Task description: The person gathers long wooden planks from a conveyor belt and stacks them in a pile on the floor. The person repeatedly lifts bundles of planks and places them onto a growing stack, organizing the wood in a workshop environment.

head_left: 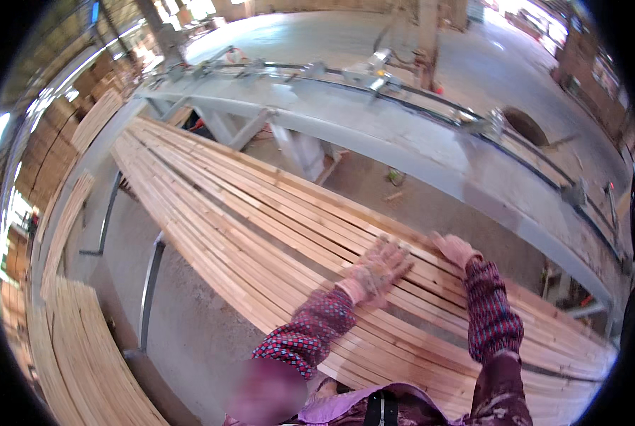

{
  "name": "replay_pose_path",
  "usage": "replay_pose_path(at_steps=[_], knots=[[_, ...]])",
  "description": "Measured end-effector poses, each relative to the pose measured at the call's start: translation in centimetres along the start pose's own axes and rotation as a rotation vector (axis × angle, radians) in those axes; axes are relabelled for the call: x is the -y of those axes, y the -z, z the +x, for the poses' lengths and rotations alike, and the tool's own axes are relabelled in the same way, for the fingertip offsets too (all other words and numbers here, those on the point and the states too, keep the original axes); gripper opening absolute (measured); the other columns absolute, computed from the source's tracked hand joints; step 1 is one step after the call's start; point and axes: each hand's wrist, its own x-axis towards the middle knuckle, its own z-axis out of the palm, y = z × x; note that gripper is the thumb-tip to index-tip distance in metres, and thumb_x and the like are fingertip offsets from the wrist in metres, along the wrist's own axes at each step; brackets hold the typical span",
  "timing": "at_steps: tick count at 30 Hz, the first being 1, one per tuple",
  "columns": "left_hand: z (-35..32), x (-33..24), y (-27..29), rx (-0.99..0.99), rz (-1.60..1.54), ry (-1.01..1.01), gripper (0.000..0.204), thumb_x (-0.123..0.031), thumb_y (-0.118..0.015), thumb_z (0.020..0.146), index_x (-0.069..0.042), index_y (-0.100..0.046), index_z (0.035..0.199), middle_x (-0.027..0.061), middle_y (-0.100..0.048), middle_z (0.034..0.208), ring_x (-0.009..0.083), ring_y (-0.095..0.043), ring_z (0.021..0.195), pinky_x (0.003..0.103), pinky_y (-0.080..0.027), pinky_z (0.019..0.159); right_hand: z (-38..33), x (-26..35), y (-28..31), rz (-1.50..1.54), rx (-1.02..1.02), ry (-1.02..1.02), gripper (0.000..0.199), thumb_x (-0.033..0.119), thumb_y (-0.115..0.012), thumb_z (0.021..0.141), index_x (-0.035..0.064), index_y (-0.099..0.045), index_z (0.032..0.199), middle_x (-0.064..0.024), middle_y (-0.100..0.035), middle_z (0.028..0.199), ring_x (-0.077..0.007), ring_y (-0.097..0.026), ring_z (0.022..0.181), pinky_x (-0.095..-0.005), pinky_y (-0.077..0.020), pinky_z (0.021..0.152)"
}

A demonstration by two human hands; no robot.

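Observation:
Long, pale wooden strips lie side by side in a wide layer that runs from far left to near right, with dark gaps between some of them. My left hand, in a worn pinkish glove, rests flat across the middle strips with its fingers spread. Farther right, my right hand is at the far edge of the layer, touching the outermost strip. Its fingers look stretched out, though their tips are partly hard to make out. Patterned sleeves cover both forearms.
Beyond the strips runs a long grey metal machine frame with rails and clamps along its top. Another stack of wooden strips lies at lower left, near a metal stand. A pillar and a round floor opening are farther back.

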Motion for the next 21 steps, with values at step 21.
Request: replay_pose_path(at_steps=[21], knots=[[0.1, -1.4, 1.4, 0.011, -0.145, 0.04, 0.091, -0.044, -0.083, 0.069, -0.005, -0.047, 0.143, 0.0197, -0.038, 0.154, 0.0386, -0.028, 0.146, 0.049, -0.016, 0.124, -7.6, 1.5, -2.3, -0.208, -0.446, 0.267, 0.037, 0.035, -0.047, 0.097, 0.0073, -0.071, 0.092, -0.0171, -0.071, 0.09, -0.0364, -0.068, 0.089, -0.0473, -0.0546, 0.078]])
